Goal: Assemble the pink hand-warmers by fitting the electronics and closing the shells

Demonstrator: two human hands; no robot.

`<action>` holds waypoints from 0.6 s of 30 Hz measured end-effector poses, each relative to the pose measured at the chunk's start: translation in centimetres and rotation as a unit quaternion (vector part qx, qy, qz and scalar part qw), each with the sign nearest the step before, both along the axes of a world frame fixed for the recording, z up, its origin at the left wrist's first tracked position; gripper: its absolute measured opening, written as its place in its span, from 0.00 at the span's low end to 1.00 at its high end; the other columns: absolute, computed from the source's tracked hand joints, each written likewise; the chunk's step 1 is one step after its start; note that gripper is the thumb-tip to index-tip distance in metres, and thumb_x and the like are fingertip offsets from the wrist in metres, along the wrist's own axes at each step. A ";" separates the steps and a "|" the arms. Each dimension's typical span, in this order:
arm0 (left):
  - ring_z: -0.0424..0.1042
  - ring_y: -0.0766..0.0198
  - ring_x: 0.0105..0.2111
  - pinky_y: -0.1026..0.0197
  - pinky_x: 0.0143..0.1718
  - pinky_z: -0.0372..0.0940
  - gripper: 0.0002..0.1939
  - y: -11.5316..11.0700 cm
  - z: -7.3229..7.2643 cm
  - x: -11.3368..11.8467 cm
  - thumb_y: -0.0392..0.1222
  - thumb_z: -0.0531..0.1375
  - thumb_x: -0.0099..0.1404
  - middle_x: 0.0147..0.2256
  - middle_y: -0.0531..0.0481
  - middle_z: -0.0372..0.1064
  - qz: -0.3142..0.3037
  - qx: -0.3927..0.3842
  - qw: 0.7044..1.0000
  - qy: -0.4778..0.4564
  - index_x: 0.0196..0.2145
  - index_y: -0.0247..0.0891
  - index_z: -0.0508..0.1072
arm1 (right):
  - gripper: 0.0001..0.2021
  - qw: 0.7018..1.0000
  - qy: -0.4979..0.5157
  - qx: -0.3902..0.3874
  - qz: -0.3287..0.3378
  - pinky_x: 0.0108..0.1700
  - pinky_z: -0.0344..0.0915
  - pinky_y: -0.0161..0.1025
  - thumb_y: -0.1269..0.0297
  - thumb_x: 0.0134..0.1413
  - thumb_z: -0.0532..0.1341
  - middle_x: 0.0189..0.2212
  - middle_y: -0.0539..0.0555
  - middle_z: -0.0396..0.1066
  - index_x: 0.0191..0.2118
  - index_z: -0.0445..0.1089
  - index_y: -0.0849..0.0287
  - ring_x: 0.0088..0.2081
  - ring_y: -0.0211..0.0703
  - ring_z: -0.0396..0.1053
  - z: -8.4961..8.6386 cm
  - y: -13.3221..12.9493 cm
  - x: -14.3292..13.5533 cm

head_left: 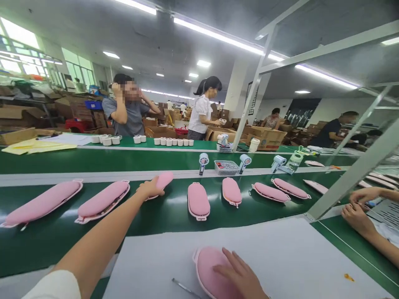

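My left hand (pixel 150 189) reaches across a green belt, its fingers curled around a pink oval padded piece (pixel 165 180) with a pale rim. The hand covers part of that piece. On a white sheet (pixel 156 253) close to me lies another pink padded piece (pixel 209 270), cut off by the lower edge of the view. Over its right side is my right hand (pixel 238 274), fingers outstretched and spread on its top. A thin pen-like rod (pixel 185 287) lies to the left of this piece.
Several similar pink pieces (pixel 198 200) line the belt (pixel 168 224). Behind them stand small handheld fans (pixel 203 161), a clear box of small parts (pixel 227 167) and white cups (pixel 173 142). A metal post (pixel 352 174) rises at right, near a co-worker's hands (pixel 358 211).
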State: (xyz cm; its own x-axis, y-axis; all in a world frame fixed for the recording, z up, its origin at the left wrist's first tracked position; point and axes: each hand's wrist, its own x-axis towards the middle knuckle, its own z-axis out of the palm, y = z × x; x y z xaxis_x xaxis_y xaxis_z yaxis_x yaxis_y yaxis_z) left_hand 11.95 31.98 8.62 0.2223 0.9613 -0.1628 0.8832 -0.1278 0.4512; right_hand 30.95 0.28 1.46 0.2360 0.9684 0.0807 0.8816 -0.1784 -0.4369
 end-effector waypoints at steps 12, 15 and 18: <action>0.72 0.58 0.29 0.64 0.28 0.64 0.40 -23.9 2.7 -14.4 0.50 0.70 0.35 0.39 0.51 0.75 -0.253 -0.274 0.892 -0.256 0.50 0.49 0.71 | 0.22 0.946 0.163 0.017 0.280 0.52 0.64 0.53 0.65 0.41 0.69 0.48 0.52 0.72 0.47 0.74 0.46 0.50 0.58 0.68 8.7 -2.0 -10.2; 0.71 0.61 0.27 0.65 0.22 0.60 0.36 -26.7 0.0 -17.0 0.66 0.61 0.48 0.40 0.47 0.74 -0.112 -0.399 0.783 -0.464 0.51 0.46 0.69 | 0.13 0.930 0.289 0.040 0.224 0.42 0.70 0.41 0.66 0.48 0.65 0.38 0.51 0.76 0.43 0.75 0.51 0.39 0.49 0.73 5.3 -6.1 -12.7; 0.70 0.60 0.29 0.64 0.25 0.62 0.41 -28.9 -2.8 -16.1 0.72 0.62 0.43 0.35 0.46 0.72 0.034 -0.359 0.697 -0.620 0.46 0.39 0.70 | 0.13 0.917 0.354 0.153 0.100 0.37 0.70 0.36 0.62 0.56 0.59 0.37 0.54 0.76 0.45 0.73 0.56 0.38 0.45 0.73 1.5 -8.8 -15.6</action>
State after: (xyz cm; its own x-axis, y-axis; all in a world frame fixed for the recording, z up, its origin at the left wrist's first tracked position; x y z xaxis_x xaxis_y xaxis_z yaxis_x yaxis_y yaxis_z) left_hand -4.17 3.03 5.80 0.5782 0.7463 -0.3297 -0.2494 0.5464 0.7995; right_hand 15.32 -8.48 2.95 0.1531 0.9559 0.2506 0.3596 0.1824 -0.9151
